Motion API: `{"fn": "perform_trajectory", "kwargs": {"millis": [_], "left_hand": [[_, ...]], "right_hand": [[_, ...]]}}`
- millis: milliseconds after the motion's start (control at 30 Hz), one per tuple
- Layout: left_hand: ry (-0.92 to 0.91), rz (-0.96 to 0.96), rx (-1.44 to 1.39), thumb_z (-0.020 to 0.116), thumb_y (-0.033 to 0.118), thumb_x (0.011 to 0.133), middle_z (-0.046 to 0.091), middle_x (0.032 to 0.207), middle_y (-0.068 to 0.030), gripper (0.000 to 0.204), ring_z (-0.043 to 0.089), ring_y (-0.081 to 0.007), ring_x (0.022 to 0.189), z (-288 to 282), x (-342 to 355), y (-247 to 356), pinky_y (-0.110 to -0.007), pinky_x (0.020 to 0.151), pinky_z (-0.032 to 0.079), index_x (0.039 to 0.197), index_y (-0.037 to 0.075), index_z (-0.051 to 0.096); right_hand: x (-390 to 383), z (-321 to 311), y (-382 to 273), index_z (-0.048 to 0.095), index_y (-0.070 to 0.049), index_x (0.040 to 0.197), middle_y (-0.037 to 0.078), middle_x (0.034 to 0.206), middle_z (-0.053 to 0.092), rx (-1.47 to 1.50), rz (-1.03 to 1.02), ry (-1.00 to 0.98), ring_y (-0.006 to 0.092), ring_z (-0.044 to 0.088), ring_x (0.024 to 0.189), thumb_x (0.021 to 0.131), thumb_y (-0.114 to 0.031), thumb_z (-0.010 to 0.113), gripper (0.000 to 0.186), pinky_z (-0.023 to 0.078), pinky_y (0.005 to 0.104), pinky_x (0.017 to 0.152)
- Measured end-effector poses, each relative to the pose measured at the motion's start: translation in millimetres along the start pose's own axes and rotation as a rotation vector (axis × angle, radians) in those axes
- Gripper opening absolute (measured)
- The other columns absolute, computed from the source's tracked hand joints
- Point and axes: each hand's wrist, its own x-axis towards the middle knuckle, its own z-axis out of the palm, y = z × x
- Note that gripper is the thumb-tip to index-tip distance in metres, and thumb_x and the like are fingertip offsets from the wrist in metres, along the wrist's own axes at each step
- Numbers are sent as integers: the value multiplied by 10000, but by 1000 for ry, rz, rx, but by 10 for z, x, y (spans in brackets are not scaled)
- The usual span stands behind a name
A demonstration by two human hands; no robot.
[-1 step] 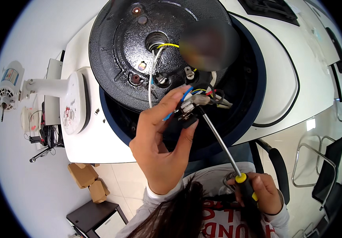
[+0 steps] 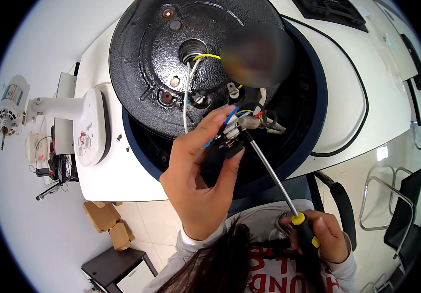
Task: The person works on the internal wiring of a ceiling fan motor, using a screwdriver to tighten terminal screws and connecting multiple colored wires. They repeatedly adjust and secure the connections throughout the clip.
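My left hand (image 2: 196, 180) pinches a small black switch-like part with metal terminals (image 2: 231, 144) between thumb and fingers. Blue, yellow, red and white wires (image 2: 257, 117) run to it. In my right hand (image 2: 328, 237) is a screwdriver (image 2: 275, 178) with a black and yellow handle, its shaft slanting up to the part. Its tip meets the terminals, though the exact contact is too small to make out. Behind my hands a round black metal plate (image 2: 147, 63) lies tilted over a dark blue round housing (image 2: 288, 166). White and yellow wires come through the plate's central hole (image 2: 192, 50).
A white machine with a flat base (image 2: 89, 132) stands at the table's left, with small screws (image 2: 119, 137) beside it. A black cable (image 2: 362, 78) curves along the right of the white table (image 2: 347, 117). Cardboard boxes (image 2: 102, 216) and a chair (image 2: 406, 210) stand around.
My right hand and the screwdriver handle have shifted very slightly. My left hand keeps its hold on the switch-like part almost unmoved.
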Motion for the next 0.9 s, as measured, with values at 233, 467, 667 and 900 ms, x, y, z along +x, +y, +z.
{"fn": "perform_trajectory", "kwargs": {"millis": [233,467,667,900], "left_hand": [[26,4,-7,640,-189,752,620,1179,-238,430,612,-295,1124,25,3,-32,-348,950,501,1154,-70,543],[40,29,28,636,-183,757,620,1176,-240,422,610,-301,1129,17,8,-42,-344,937,511,1152,-67,542],[23,1,2,638,-177,763,607,1188,-239,410,598,-301,1144,11,12,-27,-353,941,511,1144,-64,536],[42,-42,20,640,-172,772,604,1194,-236,390,595,-290,1147,6,11,-17,-360,955,502,1132,-66,533]], "right_hand": [[-13,-61,73,386,-45,1196,123,1025,560,16,-119,191,167,608,902,728,-123,822,644,513,298,829],[-9,47,143,478,-3,1106,148,858,663,50,-163,219,150,584,609,915,-262,625,353,503,263,636],[51,-10,121,476,-45,1119,119,1016,552,219,-73,90,161,604,647,777,-261,802,520,526,257,671],[5,-64,111,512,-11,1095,146,934,631,191,-45,191,206,687,753,863,-261,701,390,575,299,716]]}}
